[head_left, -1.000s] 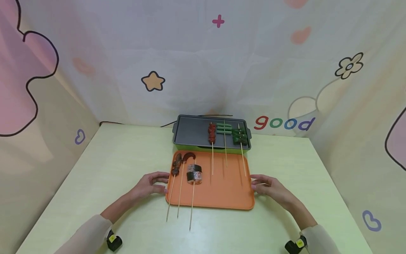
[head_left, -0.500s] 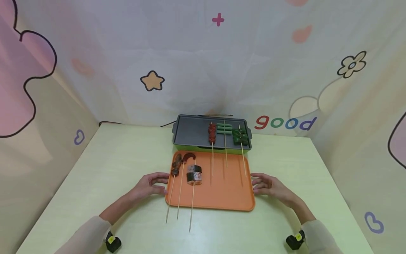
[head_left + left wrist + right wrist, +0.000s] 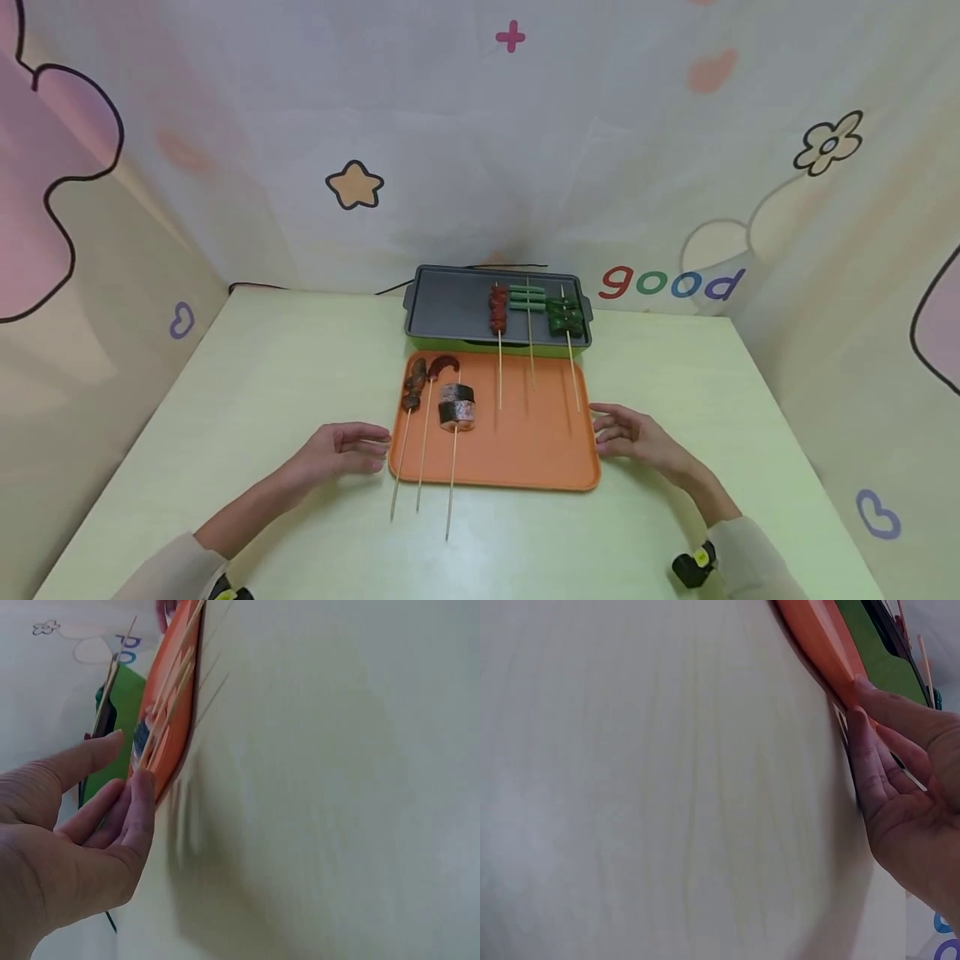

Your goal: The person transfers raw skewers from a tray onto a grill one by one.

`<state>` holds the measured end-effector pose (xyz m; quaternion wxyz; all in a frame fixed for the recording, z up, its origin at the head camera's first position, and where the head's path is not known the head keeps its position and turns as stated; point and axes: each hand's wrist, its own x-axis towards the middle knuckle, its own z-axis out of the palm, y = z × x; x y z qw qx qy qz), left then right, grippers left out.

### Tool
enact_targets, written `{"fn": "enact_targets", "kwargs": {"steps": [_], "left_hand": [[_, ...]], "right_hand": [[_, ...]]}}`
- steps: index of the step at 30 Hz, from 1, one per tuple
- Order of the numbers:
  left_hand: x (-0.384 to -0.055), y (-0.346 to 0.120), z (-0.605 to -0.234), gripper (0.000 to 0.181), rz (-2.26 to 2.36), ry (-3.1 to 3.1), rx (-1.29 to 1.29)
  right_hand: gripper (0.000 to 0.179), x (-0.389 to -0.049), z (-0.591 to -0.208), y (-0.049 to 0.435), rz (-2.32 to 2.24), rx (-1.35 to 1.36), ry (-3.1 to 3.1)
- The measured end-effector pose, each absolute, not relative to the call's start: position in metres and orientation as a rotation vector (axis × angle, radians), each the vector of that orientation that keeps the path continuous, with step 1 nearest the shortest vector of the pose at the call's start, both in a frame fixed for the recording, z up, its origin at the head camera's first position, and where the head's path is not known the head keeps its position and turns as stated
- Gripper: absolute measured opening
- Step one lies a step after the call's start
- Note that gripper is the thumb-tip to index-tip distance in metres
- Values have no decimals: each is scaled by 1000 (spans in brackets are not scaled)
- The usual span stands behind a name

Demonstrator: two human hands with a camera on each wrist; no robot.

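Note:
An orange tray point(image 3: 517, 454) lies on the table before a green grill with a dark plate point(image 3: 450, 304). On its left side rest a brown-chunk skewer point(image 3: 414, 385), a dark red curled skewer point(image 3: 444, 365) and a black-and-white roll skewer point(image 3: 457, 408), sticks over the near edge. My left hand point(image 3: 336, 454) is just off the tray's left edge, fingers relaxed, holding nothing. My right hand point(image 3: 637, 440) touches the right edge; in the right wrist view its fairly straight fingertips point(image 3: 859, 718) lie at the tray's rim.
On the grill plate's right half lie a red-chunk skewer point(image 3: 498, 308), a skewer of green sticks point(image 3: 528, 297) and a skewer of dark green pieces point(image 3: 564, 317). Their sticks reach over the tray. A black cable point(image 3: 258, 286) runs along the table's back edge by the printed curtain.
My left hand has drawn back left and toward me, off the tray edge. The right hand stays at its side. The whole view shifts slightly; tray and skewers keep their arrangement.

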<state>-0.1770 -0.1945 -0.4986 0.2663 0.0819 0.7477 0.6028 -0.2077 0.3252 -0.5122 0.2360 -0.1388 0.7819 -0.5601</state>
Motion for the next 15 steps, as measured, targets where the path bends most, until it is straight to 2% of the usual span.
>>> {"fn": "enact_targets", "kwargs": {"steps": [7, 15], "left_hand": [[-150, -189, -498, 50, 1681, 1891, 129], [-137, -178, -507, 54, 1769, 1685, 11]], "right_hand": [[69, -207, -508, 325, -1539, -346, 2164], [70, -203, -513, 322, -1543, -314, 2163]]}}
